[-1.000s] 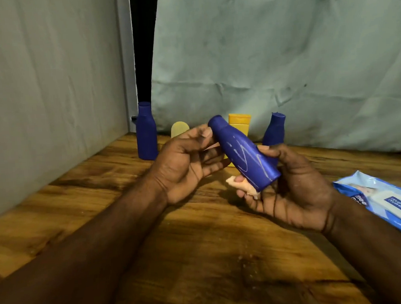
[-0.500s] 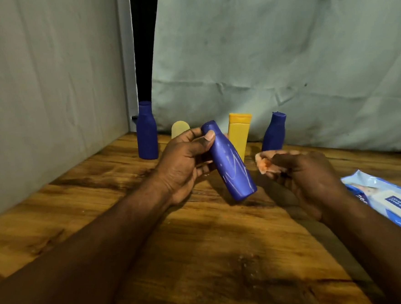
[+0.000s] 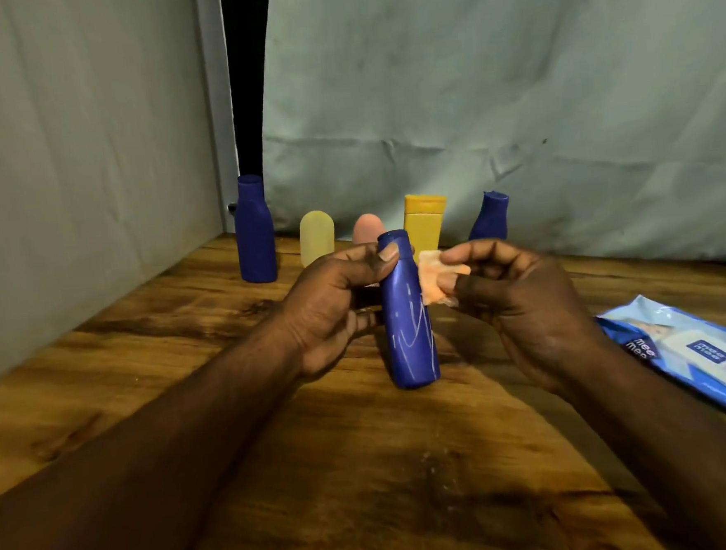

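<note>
Back row on the wooden surface [image 3: 367,480], from the left: tall blue bottle [image 3: 255,230] upright near the corner, pale yellow capsule [image 3: 317,241] just beside it, then a pink capsule [image 3: 368,228] partly hidden behind the hands. Left hand [image 3: 333,307]: thumb and fingers curled round the upper part of the held bottle [image 3: 410,327], thumb just under the cap. Held bottle: blue, white scribbles on its body, near upright, at centre in front of the row; whether its base meets the surface cannot be told. Yellow bottle [image 3: 425,223] stands behind it. Orange wipe [image 3: 432,278] lies against the held bottle's right shoulder, pinched by the right hand [image 3: 522,302]. Small blue bottle [image 3: 489,218] stands behind that hand. Blue pack [image 3: 693,354] lies flat at far right.
</note>
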